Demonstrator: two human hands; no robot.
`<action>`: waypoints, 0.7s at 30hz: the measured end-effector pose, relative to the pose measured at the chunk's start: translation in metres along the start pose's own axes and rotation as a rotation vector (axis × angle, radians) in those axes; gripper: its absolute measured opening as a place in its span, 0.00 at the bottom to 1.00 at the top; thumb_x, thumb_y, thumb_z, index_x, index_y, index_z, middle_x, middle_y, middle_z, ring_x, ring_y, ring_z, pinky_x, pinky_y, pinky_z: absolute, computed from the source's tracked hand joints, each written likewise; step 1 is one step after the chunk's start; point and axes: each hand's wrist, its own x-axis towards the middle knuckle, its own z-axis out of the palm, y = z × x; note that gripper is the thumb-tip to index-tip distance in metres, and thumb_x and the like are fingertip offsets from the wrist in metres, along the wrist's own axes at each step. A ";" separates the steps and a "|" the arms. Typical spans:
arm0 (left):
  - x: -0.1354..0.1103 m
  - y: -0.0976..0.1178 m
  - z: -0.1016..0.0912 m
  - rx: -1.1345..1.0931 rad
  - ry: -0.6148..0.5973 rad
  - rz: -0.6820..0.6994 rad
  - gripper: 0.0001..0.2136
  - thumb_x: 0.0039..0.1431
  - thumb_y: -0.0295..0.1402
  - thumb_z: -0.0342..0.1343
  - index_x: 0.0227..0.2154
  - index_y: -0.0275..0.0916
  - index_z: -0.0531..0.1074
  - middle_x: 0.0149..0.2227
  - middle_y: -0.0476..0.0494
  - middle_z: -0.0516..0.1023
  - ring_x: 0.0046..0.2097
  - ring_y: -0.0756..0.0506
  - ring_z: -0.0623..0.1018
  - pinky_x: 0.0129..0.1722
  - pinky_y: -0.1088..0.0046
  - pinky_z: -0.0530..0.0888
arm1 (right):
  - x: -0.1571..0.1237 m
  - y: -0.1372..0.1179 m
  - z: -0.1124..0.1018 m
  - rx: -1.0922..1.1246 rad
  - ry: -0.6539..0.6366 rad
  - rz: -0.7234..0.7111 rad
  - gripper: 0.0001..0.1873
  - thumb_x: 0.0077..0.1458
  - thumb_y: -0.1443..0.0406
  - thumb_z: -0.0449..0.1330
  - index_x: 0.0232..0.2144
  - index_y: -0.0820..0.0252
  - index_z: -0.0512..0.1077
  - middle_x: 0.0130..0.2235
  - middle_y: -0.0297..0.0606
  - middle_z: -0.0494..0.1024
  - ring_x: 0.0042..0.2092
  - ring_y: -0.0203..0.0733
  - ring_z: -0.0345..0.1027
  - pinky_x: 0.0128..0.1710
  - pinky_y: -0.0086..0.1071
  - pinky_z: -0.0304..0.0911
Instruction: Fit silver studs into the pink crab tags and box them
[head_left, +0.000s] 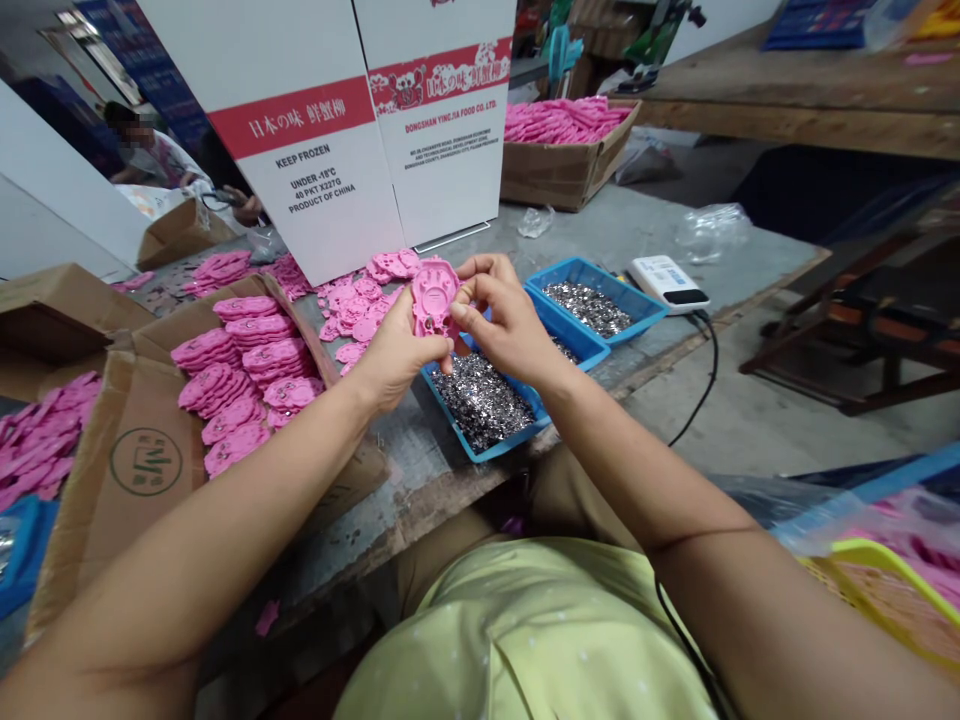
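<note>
A pink moulded plastic piece [435, 287] is held up between my two hands, over the table near the blue trays. My left hand [401, 350] grips its lower left side, thumb across the front. At its right edge, my right hand [502, 315] has thumb and forefinger pinched together; whether a small part sits between them is hidden. Just below lies a blue tray [480, 458] full of small shiny metal parts [484, 400]. Behind my left hand is a loose heap of similar pink pieces [356, 305].
A cardboard box [142, 400] with stacked pink pieces stands at the left. A tall white carton [322, 230] rises behind the heap. Another blue tray [637, 325] and a white device [667, 283] with a cable are on the right. Farther back is a box of pink pieces [570, 120].
</note>
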 end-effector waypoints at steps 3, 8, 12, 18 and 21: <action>0.000 0.000 0.000 0.007 0.007 0.007 0.33 0.37 0.18 0.61 0.52 0.39 0.67 0.48 0.40 0.78 0.33 0.49 0.79 0.24 0.76 0.71 | 0.000 -0.001 0.000 0.000 0.013 0.029 0.13 0.62 0.53 0.65 0.31 0.53 0.71 0.52 0.41 0.70 0.58 0.51 0.64 0.65 0.57 0.62; 0.000 -0.002 -0.001 0.030 0.007 0.013 0.34 0.38 0.19 0.62 0.53 0.39 0.67 0.48 0.40 0.77 0.35 0.48 0.79 0.25 0.75 0.72 | 0.000 -0.003 0.000 -0.006 0.013 0.030 0.11 0.62 0.56 0.65 0.31 0.53 0.70 0.52 0.41 0.70 0.58 0.52 0.64 0.66 0.57 0.61; 0.001 -0.003 -0.001 0.037 0.014 0.030 0.32 0.37 0.19 0.62 0.51 0.39 0.68 0.48 0.42 0.77 0.36 0.49 0.77 0.25 0.77 0.73 | -0.001 -0.002 0.001 -0.029 0.013 0.000 0.11 0.62 0.57 0.64 0.31 0.53 0.70 0.52 0.41 0.71 0.57 0.51 0.65 0.65 0.56 0.61; 0.001 -0.004 -0.001 0.035 0.017 0.032 0.32 0.37 0.19 0.62 0.50 0.40 0.69 0.47 0.43 0.77 0.38 0.48 0.77 0.26 0.77 0.74 | -0.001 0.001 0.007 -0.078 0.061 -0.003 0.11 0.62 0.57 0.64 0.31 0.52 0.69 0.51 0.41 0.71 0.57 0.52 0.64 0.64 0.57 0.62; 0.001 -0.004 -0.002 0.025 0.019 0.028 0.32 0.37 0.19 0.61 0.50 0.40 0.69 0.47 0.42 0.76 0.39 0.47 0.77 0.27 0.77 0.74 | -0.002 0.001 0.010 -0.087 0.084 0.008 0.12 0.63 0.56 0.64 0.30 0.52 0.68 0.50 0.41 0.71 0.57 0.52 0.64 0.64 0.58 0.62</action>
